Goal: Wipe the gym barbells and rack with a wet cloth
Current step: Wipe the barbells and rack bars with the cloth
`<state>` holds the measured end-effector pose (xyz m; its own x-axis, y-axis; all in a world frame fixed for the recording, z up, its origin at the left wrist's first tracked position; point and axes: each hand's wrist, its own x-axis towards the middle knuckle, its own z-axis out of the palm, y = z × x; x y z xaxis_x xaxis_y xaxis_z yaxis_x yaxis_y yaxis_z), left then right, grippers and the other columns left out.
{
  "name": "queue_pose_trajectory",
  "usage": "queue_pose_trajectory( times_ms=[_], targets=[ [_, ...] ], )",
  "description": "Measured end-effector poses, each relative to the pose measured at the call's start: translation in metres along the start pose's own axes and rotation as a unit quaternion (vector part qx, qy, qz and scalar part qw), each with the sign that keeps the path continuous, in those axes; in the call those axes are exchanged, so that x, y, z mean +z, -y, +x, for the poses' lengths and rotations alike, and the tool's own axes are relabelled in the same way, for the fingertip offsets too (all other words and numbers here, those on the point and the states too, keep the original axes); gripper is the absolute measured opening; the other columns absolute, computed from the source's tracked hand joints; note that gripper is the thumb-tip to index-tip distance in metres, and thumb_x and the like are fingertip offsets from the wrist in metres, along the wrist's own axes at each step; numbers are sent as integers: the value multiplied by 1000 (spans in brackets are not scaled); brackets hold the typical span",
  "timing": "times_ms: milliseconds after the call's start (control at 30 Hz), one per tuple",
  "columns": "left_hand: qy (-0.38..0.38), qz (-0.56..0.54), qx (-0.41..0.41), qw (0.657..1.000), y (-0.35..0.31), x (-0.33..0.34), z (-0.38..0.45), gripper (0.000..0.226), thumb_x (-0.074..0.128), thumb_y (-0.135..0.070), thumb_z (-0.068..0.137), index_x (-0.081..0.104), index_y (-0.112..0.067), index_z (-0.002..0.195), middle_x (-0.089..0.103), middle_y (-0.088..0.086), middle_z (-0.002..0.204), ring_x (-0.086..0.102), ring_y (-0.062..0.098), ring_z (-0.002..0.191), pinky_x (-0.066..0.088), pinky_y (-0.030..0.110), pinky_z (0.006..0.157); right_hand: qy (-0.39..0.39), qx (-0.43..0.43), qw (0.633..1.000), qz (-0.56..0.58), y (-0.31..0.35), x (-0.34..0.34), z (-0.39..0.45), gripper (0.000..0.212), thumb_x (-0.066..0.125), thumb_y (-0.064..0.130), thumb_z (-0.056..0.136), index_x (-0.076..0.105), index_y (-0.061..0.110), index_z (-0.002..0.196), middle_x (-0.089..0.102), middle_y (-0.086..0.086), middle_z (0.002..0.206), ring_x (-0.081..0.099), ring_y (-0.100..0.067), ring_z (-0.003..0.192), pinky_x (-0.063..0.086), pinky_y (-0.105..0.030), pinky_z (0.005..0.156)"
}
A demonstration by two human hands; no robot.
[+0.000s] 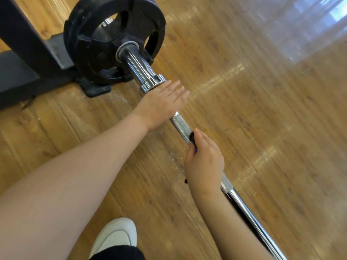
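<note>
A chrome barbell (181, 126) runs diagonally from a black weight plate (88, 51) at the upper left down to the lower right. My left hand (161, 104) lies flat across the bar just below the collar, fingers straight. My right hand (204, 162) is wrapped over the knurled part of the bar and grips a dark cloth (192, 137), of which only a small black and blue bit shows by my thumb. The bar under both hands is hidden.
The dark metal rack frame (24, 59) and its foot stand at the upper left behind the plate. Wooden floor (262, 109) lies all around, with wet specks near the bar. My white shoe (116, 235) is at the bottom centre.
</note>
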<state>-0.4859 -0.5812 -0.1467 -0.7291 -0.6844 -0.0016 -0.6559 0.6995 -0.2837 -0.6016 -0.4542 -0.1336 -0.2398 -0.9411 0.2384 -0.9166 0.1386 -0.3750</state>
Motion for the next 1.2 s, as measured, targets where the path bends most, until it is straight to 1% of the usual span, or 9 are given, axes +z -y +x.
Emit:
queue_pose_trajectory(
  times_ms=[67,200,333,467,633,733,833,1000,1200],
  targets=[
    [-4,30,13,999,-1,-2,3,54,24,-6,83,66,-10,116,68,7,116,59,25,116,37,41,106,-10,-26,1000,9,13,14,13,34,64,-1,74,67,-5,107,68,-19,109,67,-32,97,53,-38,80],
    [119,17,66,991,7,-14,22,37,44,-8,94,52,-13,130,50,4,140,31,23,139,5,41,117,6,-29,1000,-1,16,28,22,41,73,-2,67,66,-5,107,69,-17,102,67,-32,86,55,-34,70],
    [175,4,99,979,11,-19,30,41,52,-6,90,52,-15,130,56,1,134,34,18,138,5,39,117,13,-30,999,-20,-6,14,-1,44,72,-7,67,66,-4,110,70,-14,103,68,-30,86,55,-33,68],
    [151,-2,82,985,8,-14,29,46,52,-5,90,46,-15,135,48,2,142,24,19,142,3,40,117,5,-24,999,-21,-16,1,-15,36,63,2,75,66,-6,110,69,-16,107,68,-31,94,54,-38,76],
    [90,-47,50,994,9,-13,19,46,41,-4,95,37,-10,140,42,4,146,21,20,143,1,35,117,-21,-35,999,23,12,16,17,37,46,16,83,67,-3,107,70,-12,104,67,-28,91,50,-29,75],
    [29,-98,-5,995,5,-4,8,51,34,-3,97,25,-4,147,29,10,153,15,24,145,2,33,117,-5,-32,999,8,24,34,28,37,57,7,75,65,-8,108,69,-19,104,67,-33,90,54,-35,76],
    [-64,-153,-11,986,5,3,2,52,48,8,85,45,1,136,47,16,140,32,30,138,16,38,115,2,-37,999,-5,16,30,21,38,57,4,72,66,-5,108,70,-15,100,68,-30,83,55,-33,68],
    [42,-116,-4,992,4,-8,9,58,43,2,92,28,-8,147,27,8,154,11,23,146,0,32,116,14,-37,999,-30,-22,-3,-16,39,57,1,73,68,-3,110,70,-14,105,69,-29,92,56,-35,72],
    [122,3,48,991,7,-15,21,65,39,-8,96,3,-7,150,13,10,158,7,22,146,1,35,117,-9,-20,1000,4,-3,1,2,33,59,6,73,71,0,103,72,-10,103,69,-25,92,53,-28,72]
  ],
)
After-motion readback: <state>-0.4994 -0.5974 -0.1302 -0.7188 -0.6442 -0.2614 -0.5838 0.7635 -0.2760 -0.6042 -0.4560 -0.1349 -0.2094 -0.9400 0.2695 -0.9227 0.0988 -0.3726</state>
